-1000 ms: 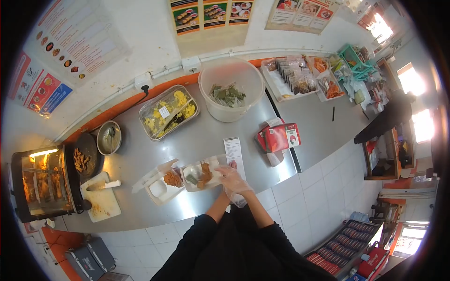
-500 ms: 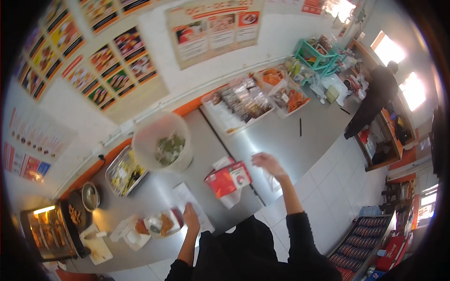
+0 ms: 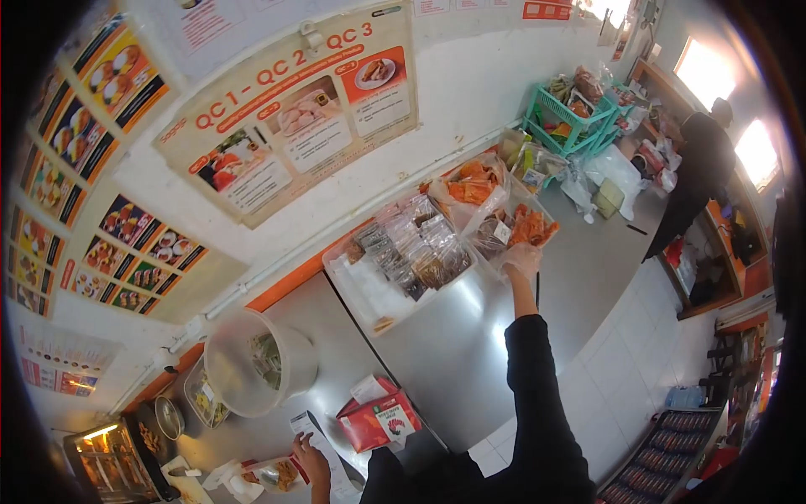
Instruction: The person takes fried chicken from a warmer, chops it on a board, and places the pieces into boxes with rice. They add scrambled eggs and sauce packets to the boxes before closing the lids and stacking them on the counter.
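My right hand (image 3: pixel 522 259), in a clear plastic glove, is at the near edge of a white tub (image 3: pixel 547 239) with orange food pieces (image 3: pixel 531 223) and a dark packet; its fingertips are hard to make out. My left hand (image 3: pixel 312 467) is low in the view, fingers apart, between a long printed paper (image 3: pixel 337 470) and an open food box (image 3: pixel 267 472) with fried pieces (image 3: pixel 286 474). A red and white carton (image 3: pixel 379 422) stands right of the paper.
A white tray (image 3: pixel 395 315) of sachets lies left of the tub. Further left are a large clear bucket (image 3: pixel 294 357), a metal bowl (image 3: pixel 169 418) and a lit food warmer (image 3: pixel 116 462). Green baskets (image 3: pixel 571 118) stand at the back. A person in dark clothes (image 3: pixel 701 160) stands far right.
My right hand has moved forward from above the metal table to the orange food tub. The view has shifted right, and my left hand now sits lower, still near the paper and food box.
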Available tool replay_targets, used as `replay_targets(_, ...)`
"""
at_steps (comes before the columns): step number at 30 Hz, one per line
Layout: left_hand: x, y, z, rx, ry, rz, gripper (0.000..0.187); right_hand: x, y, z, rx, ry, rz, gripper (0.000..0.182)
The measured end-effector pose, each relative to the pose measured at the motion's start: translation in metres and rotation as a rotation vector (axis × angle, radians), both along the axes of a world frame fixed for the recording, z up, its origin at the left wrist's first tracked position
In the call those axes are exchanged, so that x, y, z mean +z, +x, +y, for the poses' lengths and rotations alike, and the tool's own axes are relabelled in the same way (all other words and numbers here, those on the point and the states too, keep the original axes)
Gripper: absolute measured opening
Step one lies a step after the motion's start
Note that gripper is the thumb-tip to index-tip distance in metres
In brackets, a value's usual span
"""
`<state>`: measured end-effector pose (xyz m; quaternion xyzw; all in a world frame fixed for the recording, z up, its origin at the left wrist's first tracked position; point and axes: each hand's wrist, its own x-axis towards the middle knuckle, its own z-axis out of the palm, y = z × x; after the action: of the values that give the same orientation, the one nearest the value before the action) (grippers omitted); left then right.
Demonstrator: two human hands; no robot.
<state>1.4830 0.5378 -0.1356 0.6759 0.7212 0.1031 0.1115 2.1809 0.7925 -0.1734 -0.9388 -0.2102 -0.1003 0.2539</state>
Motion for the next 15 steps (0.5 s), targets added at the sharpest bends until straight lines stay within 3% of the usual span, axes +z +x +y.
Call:
replay_targets(1, 0.022, 0.020, 0.014, -0.029, 0.067, -0.014, 0.043, -0.021, 0.008, 0.015, 0.019, 0.263, -0.077, 0.035)
replay_targets(3, 0.046, 0.056, 0.044, -0.065, 0.217, -0.065, 0.040, -0.011, 0.003, 0.022, 0.099, 0.602, -0.205, 0.035)
replay_targets(4, 0.054, 0.073, 0.059, -0.096, 0.230, -0.112, 0.038, 0.043, -0.022, 0.012, 0.073, 0.483, -0.190, 0.035)
replay_targets(6, 0.073, 0.109, 0.087, -0.150, 0.258, -0.217, 0.035, 0.067, -0.035, -0.001, 0.164, 0.204, -0.039, 0.032)
replay_targets(8, 0.087, 0.152, 0.111, -0.269, 0.332, -0.375, 0.033, 0.054, -0.027, -0.025, 0.399, -0.115, 0.223, 0.027)
replay_targets(10, 0.103, 0.211, 0.137, -0.338, 0.194, -0.637, 0.029, 0.067, -0.063, -0.044, 0.610, 0.430, 0.902, 0.024)
replay_targets(12, 0.141, 0.281, 0.147, -0.243, -0.127, -0.994, 0.025, 0.104, -0.127, -0.076, 1.045, 0.655, 1.388, 0.034)
replay_targets(13, 0.124, 0.304, 0.137, -0.156, -0.181, -1.271, 0.025, 0.142, -0.159, -0.093, 1.158, 0.576, 1.494, 0.038)
replay_targets(14, 0.111, 0.311, 0.134, -0.115, -0.269, -1.390, 0.027, 0.153, -0.165, -0.101, 1.111, 0.677, 1.998, 0.040)
replay_targets(15, 0.100, 0.317, 0.132, -0.062, -0.355, -1.506, 0.028, 0.164, -0.172, -0.108, 0.911, 0.699, 2.491, 0.042)
